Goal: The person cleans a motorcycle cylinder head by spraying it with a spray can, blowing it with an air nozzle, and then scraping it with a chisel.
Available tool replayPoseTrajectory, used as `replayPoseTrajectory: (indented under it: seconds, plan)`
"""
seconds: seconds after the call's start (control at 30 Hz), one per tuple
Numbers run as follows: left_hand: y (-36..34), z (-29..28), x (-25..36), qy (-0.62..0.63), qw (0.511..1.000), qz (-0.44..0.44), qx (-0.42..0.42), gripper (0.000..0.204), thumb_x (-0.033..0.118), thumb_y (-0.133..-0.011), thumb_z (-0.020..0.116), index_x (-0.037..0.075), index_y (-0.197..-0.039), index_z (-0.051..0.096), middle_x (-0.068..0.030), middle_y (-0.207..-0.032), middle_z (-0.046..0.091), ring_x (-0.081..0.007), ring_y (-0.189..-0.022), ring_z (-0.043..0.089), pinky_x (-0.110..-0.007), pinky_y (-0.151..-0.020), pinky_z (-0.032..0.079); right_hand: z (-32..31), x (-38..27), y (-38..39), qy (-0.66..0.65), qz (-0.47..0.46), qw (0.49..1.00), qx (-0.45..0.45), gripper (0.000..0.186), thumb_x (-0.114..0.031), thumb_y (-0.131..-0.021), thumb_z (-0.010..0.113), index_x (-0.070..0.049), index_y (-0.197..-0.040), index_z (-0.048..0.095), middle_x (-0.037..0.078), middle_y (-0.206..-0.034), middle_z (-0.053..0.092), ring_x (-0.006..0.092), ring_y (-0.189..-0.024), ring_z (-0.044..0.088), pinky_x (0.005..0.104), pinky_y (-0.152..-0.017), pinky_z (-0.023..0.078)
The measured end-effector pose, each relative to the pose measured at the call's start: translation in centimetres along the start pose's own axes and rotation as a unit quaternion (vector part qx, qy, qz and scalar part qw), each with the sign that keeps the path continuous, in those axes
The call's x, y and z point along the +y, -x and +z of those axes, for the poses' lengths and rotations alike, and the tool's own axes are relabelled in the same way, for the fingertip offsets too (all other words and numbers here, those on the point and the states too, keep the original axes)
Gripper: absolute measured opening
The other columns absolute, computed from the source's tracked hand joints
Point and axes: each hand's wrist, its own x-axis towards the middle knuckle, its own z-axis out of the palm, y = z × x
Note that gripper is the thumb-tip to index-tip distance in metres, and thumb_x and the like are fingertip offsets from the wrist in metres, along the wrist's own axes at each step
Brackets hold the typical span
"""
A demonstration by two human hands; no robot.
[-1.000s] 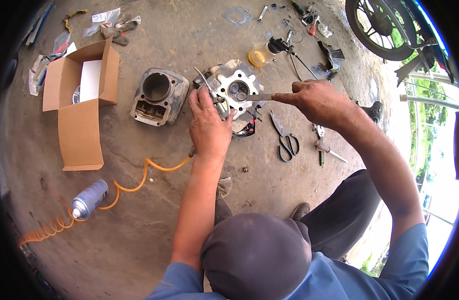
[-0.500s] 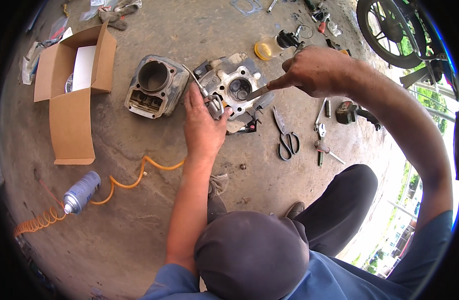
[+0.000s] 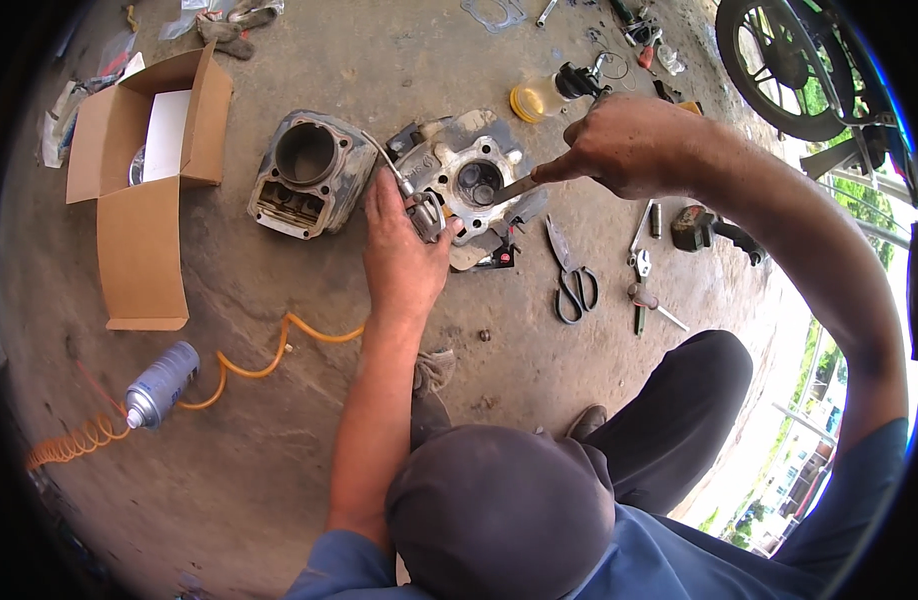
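Head: left hand (image 3: 406, 243) curls round air gun (image 3: 428, 213), right hand (image 3: 624, 147) clenches blade (image 3: 517, 187) at recess rim (image 3: 457, 194), scissors (image 3: 568, 266) apart.

Two hands (image 3: 404, 255) (image 3: 634, 145), one air gun (image 3: 429, 214), one flat tool (image 3: 517, 188), one cylinder head (image 3: 477, 180), one box (image 3: 142, 240).

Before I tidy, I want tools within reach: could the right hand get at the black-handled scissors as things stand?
Probably yes: the scissors lie uncovered near the right hand, with nothing seen between. Its grip holds a flat metal strip, though, likely to be put down first.
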Motion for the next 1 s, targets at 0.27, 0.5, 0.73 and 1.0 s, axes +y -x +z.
replayPoseTrajectory:
  seconds: [0.27,0.5,0.73,1.0]
  plan:
    - [0.3,0.2,-0.3,0.009,1.000,0.011,0.009,0.104,0.016,-0.083,0.095,-0.007,-0.164,0.034,-0.0285,-0.157,0.050,-0.0438,-0.141,0.057,-0.048,-0.117,0.051,1.3,-0.5,-0.4,0.006,0.006,1.000,-0.012,0.081,0.006,-0.091,0.057,-0.042,-0.156,0.065,0.015,-0.092,0.077,0.0356,-0.087,0.077,0.0491,-0.078,0.063]
    - [0.0,0.3,-0.5,-0.001,0.999,0.034,0.018,0.104,0.016,-0.083,0.096,-0.007,-0.163,0.034,-0.0288,-0.158,0.050,-0.0417,-0.137,0.061,-0.047,-0.116,0.052,0.9,-0.5,-0.6,0.038,-0.031,0.998,0.025,0.079,0.005,-0.092,0.059,-0.041,-0.155,0.065,0.014,-0.088,0.077,0.0347,-0.084,0.078,0.0472,-0.075,0.064]
    - [0.8,0.1,-0.2,0.014,1.000,0.010,0.005,0.103,0.013,-0.083,0.096,-0.005,-0.164,0.035,-0.0267,-0.159,0.048,-0.0366,-0.129,0.067,-0.045,-0.111,0.055,0.6,0.1,0.2,0.068,-0.055,0.996,0.016,0.065,0.003,-0.102,0.063,-0.033,-0.156,0.066,0.012,-0.089,0.074,0.0241,-0.078,0.076,0.0389,-0.066,0.064]
    - [0.2,0.0,-0.5,0.012,1.000,-0.003,-0.007,0.105,0.012,-0.082,0.096,-0.004,-0.164,0.034,-0.0244,-0.156,0.050,-0.0368,-0.127,0.067,-0.046,-0.108,0.057,2.1,-1.5,0.2,-0.014,-0.010,1.000,0.001,0.064,-0.001,-0.099,0.061,-0.032,-0.155,0.067,0.015,-0.094,0.077,0.0326,-0.089,0.079,0.0482,-0.077,0.065]
